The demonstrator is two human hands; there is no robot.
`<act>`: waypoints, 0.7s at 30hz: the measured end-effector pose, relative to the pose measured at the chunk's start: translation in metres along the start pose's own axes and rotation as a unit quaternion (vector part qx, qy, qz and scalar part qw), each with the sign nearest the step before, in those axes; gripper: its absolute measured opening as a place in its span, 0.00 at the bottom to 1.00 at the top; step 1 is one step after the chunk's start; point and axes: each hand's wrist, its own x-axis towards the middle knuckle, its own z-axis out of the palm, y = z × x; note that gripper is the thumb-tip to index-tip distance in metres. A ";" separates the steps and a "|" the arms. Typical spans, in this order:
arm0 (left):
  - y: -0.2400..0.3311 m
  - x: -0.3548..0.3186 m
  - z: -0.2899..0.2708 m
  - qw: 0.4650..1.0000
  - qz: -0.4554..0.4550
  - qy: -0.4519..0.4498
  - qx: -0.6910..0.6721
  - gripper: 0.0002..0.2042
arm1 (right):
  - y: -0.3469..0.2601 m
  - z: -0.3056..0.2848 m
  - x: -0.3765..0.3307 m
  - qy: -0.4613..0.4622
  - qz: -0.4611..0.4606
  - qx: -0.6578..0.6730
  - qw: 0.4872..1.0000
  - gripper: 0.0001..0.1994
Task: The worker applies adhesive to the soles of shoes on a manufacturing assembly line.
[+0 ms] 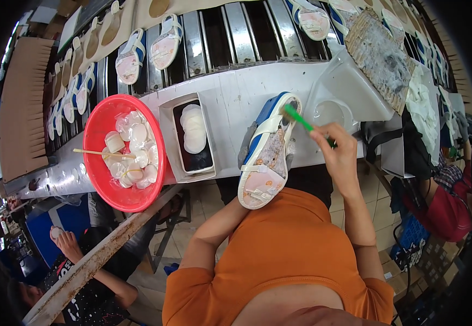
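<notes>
A white and blue strapped sandal (263,163) is held upright in front of me, its patchy pinkish-grey face toward me. My left hand (244,146), in what looks like a grey glove, grips it from behind; most of that hand is hidden by the sandal. My bare right hand (338,149) is closed round the handle of a green brush (300,117). The brush's head touches the far end of the sandal, inside its white rim. A white molded tray (350,81) with a round hollow lies just beyond my right hand.
Left on the white bench stand a red basin (160,163) of wrapped white discs with a stick across it, and an open box (166,138) holding round white pads. A metal roller conveyor (214,41) behind carries several sandals. A crusted board (382,60) leans right. Other people sit on both sides.
</notes>
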 end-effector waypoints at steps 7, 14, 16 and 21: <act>0.009 -0.002 0.013 0.996 -0.056 0.064 -0.015 0.30 | -0.011 -0.002 -0.013 -0.016 -0.046 -0.032 0.998 0.05; 0.005 -0.003 0.005 0.997 -0.052 0.047 0.042 0.29 | 0.004 0.001 0.013 0.050 -0.014 -0.090 0.995 0.05; 0.005 -0.003 0.004 0.997 -0.052 0.045 0.045 0.29 | 0.006 0.001 0.014 0.051 -0.015 -0.084 0.995 0.06; 0.005 -0.004 0.003 0.997 -0.047 0.040 0.048 0.28 | 0.001 -0.002 -0.006 -0.035 0.002 -0.004 0.999 0.06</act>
